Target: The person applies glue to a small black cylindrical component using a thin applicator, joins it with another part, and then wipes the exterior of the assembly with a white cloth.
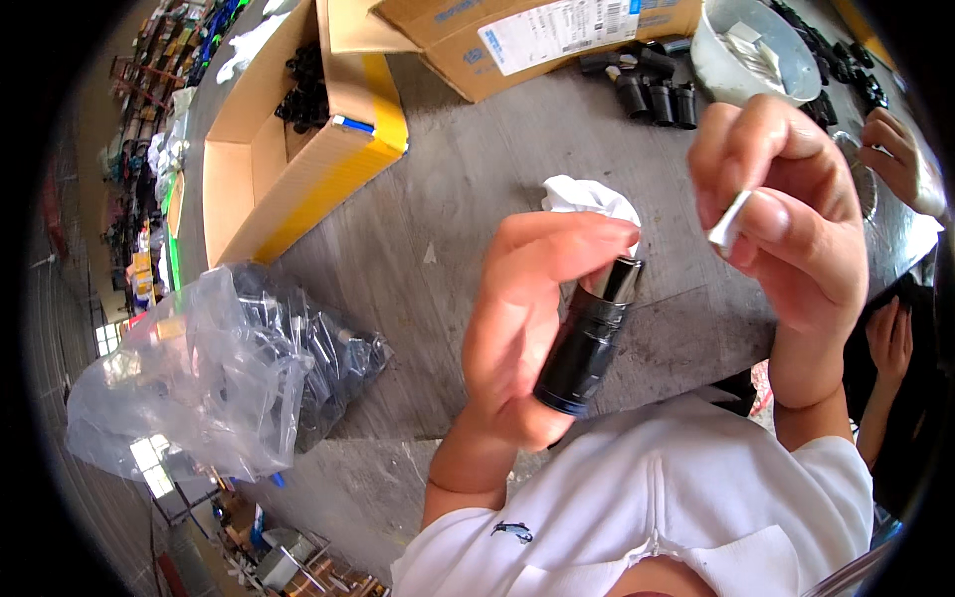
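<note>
Upright between the thumb and fingers of my left hand (512, 308) is a black cylinder (584, 353), with a shiny, dark metallic upper end and a dark blue band at its bottom. My right hand (791, 214), raised to the right of it, pinches a small white piece (730, 223) between thumb and forefinger; I cannot make out whether it is paper or cloth. The two hands are apart. Just beyond my left fingertips lies a crumpled white cloth or tissue (587, 194) on the grey table (448, 219), partly hidden by that hand.
An open cardboard box (298, 189) holds black parts at the far left. Nearer is a clear plastic bag (209, 383) of dark parts. Another carton (557, 40), several black cylinders (662, 99) and a white tub (756, 60) stand at the back. Another person's hand (903, 164) is at right.
</note>
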Motion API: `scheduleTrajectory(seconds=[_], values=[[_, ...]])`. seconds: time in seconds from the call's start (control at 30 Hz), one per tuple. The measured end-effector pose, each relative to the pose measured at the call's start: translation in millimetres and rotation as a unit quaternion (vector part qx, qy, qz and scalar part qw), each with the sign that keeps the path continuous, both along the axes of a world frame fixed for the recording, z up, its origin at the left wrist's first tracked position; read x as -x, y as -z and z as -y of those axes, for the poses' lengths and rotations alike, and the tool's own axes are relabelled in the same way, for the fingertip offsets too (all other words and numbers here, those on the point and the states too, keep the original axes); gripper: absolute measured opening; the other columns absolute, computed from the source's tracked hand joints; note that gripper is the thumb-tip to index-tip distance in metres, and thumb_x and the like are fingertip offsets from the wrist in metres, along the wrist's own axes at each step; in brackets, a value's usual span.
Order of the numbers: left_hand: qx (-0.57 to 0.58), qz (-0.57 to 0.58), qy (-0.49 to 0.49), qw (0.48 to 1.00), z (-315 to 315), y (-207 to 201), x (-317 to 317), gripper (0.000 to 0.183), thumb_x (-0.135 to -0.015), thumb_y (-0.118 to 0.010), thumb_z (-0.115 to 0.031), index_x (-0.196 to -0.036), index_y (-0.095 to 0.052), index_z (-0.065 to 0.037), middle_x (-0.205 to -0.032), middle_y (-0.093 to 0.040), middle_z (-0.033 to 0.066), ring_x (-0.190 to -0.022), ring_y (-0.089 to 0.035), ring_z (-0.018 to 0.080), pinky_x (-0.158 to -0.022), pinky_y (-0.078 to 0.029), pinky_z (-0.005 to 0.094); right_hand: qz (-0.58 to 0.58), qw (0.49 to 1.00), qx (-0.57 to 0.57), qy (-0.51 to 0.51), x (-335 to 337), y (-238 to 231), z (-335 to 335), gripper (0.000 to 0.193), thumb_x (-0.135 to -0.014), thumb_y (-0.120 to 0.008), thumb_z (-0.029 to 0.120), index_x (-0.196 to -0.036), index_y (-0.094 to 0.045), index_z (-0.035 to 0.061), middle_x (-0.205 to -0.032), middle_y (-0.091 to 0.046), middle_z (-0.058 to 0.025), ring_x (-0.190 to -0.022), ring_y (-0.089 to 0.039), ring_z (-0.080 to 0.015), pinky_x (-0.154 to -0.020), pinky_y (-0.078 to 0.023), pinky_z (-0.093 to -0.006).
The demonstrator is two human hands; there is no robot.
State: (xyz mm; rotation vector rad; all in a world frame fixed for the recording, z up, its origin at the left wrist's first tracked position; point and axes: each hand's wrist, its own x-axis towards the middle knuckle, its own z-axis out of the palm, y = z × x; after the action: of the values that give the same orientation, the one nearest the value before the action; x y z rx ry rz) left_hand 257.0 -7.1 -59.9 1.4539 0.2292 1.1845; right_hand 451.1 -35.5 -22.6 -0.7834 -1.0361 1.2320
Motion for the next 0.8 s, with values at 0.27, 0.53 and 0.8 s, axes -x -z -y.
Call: scheduleTrajectory(seconds=[0.27,0.53,0.8], values=[[0.136,-0.083,-0.079,0.984,6.3,-13.9,-5.2,0.096,-0.073,-0.062,-0.065,-0.129,-0.040,0.010,-0.116,-0.056,0.0167,-0.109,-0.055,0.0245,-0.095,-0.042,0.0365,0.005,0.999,-0.009,0.040,-5.3,-1.8,-4.0,0.015,-0.082,-0.067,0.015,-0.086,-0.059,0.0032,-0.076,-0.053,-0.0020,-0.056,-0.045,-0.0044,-0.047,-0.034,-0.0171],[0.250,0.118,0.089,0.957,-1.3,-2.0,0.0,0.083,-0.082,-0.058,-0.052,-0.135,-0.034,0.006,-0.119,-0.053,0.0145,-0.112,-0.052,0.0268,-0.097,-0.042,0.0384,0.008,0.996,0.014,0.086,-5.1,-7.4,24.9,0.010,-0.082,-0.066,0.011,-0.088,-0.061,0.0049,-0.075,-0.062,0.0001,-0.060,-0.049,-0.0028,-0.051,-0.034,-0.0180],[0.378,0.259,0.290,0.840,8.8,-14.7,0.6,0.072,-0.084,-0.050,-0.046,-0.138,-0.034,-0.002,-0.114,-0.050,0.0090,-0.109,-0.047,0.0236,-0.094,-0.039,0.0344,-0.028,0.988,0.044,0.146,2.0,6.2,73.6,0.016,-0.082,-0.068,0.014,-0.086,-0.057,0.0035,-0.077,-0.057,-0.0031,-0.056,-0.047,-0.0029,-0.047,-0.035,-0.0164]])
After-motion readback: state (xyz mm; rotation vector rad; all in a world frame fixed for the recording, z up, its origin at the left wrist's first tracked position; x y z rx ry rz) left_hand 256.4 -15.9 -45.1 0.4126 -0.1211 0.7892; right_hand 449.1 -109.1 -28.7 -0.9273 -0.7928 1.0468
